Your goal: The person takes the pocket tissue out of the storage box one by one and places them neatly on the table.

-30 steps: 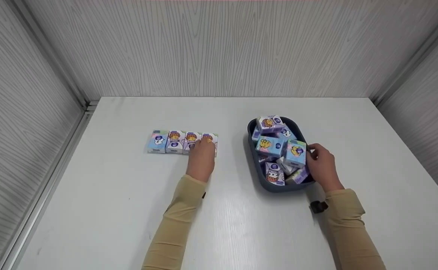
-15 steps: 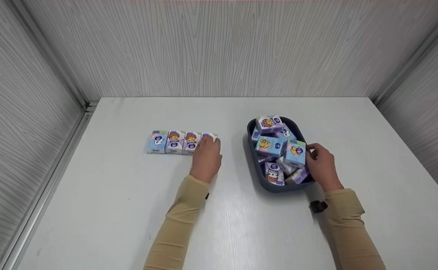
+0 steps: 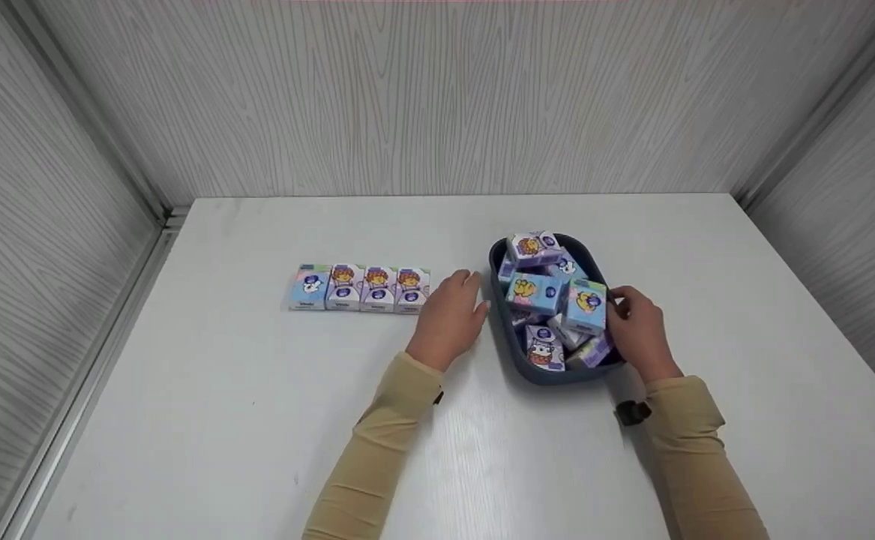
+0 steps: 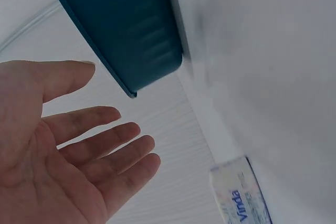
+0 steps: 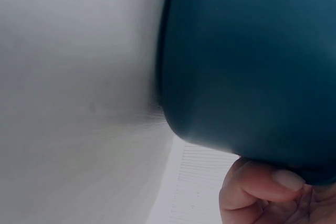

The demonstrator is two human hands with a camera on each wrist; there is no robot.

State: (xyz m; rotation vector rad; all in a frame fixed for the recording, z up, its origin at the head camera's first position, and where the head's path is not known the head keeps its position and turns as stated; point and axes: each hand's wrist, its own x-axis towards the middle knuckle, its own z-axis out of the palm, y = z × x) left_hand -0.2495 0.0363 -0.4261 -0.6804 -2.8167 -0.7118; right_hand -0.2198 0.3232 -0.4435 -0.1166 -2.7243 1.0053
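Observation:
A row of small printed tissue packs (image 3: 361, 288) lies on the white table (image 3: 257, 420), left of centre. My left hand (image 3: 452, 315) (image 4: 68, 145) hovers open and holds nothing, between the row's right end and the dark blue tray (image 3: 498, 259) (image 4: 121, 30). The tray is heaped with several more tissue packs (image 3: 553, 296). My right hand (image 3: 636, 330) grips the tray's right rim; in the right wrist view a thumb (image 5: 262, 182) presses under the tray wall (image 5: 247, 61). One pack of the row (image 4: 241, 198) shows at the left wrist view's lower edge.
Grey wood-grain walls (image 3: 437, 97) close in the table at the back and both sides. A metal rail (image 3: 107, 352) runs along the table's left edge. Bare tabletop lies in front of the row and right of the tray.
My left hand has left the rightmost pack of the row and moved right toward the tray, fingers spread. The right hand stays on the tray's rim.

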